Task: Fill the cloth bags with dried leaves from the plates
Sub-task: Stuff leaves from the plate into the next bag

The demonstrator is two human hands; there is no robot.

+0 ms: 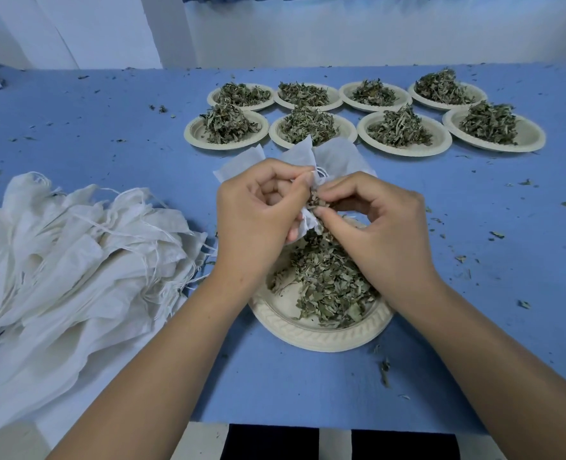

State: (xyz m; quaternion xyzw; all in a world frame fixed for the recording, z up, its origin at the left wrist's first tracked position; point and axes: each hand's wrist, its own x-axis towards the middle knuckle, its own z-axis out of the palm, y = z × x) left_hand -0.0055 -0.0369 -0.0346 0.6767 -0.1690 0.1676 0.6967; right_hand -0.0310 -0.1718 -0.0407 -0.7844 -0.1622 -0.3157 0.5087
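Herb-packing workrm, blue-covered table [109,104], rows of leaf plates [407,153], bag pile [76,244]

The left forearm [162,360] and right forearm [494,353] were bare and angled inward from the lower corners. The left grip [258,207] had curled fingers, its thumb pinching against the forefinger. The right grip [374,220], knuckles up, pinched with thumb and fingertips, touching the left's fingertips.

Bag pile [76,254] (left); plates [364,117] beyond

Nine plates [318,338] of dried leaves [328,287] — eight far (two rows of four), one near; bags [76,254] heaped, uncountable.
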